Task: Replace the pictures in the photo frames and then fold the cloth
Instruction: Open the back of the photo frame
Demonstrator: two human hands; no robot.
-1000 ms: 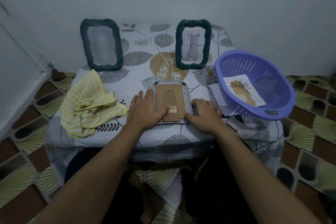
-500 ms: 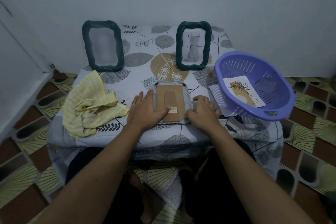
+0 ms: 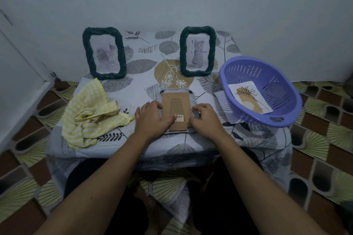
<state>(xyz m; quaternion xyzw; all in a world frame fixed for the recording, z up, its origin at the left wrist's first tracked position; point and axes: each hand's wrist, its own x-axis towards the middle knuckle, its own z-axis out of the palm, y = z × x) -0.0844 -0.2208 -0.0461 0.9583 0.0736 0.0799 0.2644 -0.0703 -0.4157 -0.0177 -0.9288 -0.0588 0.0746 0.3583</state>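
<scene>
A photo frame (image 3: 176,105) lies face down at the table's front middle, its brown cardboard back and stand upward. My left hand (image 3: 152,120) holds its left edge, thumb stretched across the cardboard, fingers bent at the rim. My right hand (image 3: 205,118) grips the right edge with curled fingers. Two dark green frames stand at the back: the left frame (image 3: 86,53) shows a pale flower picture, the right frame (image 3: 212,51) a grey cat picture. A crumpled yellow striped cloth (image 3: 89,118) lies at the front left.
A purple slotted basket (image 3: 286,89) sits tilted on the table's right edge, with a plant picture (image 3: 249,97) inside it. Another paper (image 3: 221,99) pokes out under the basket. A leaf-patterned tablecloth (image 3: 141,74) covers the small table; a wall stands close behind.
My left fingers have gone from lying flat beside the face-down frame to bending at its edge. My right hand has slid slightly up along the right edge.
</scene>
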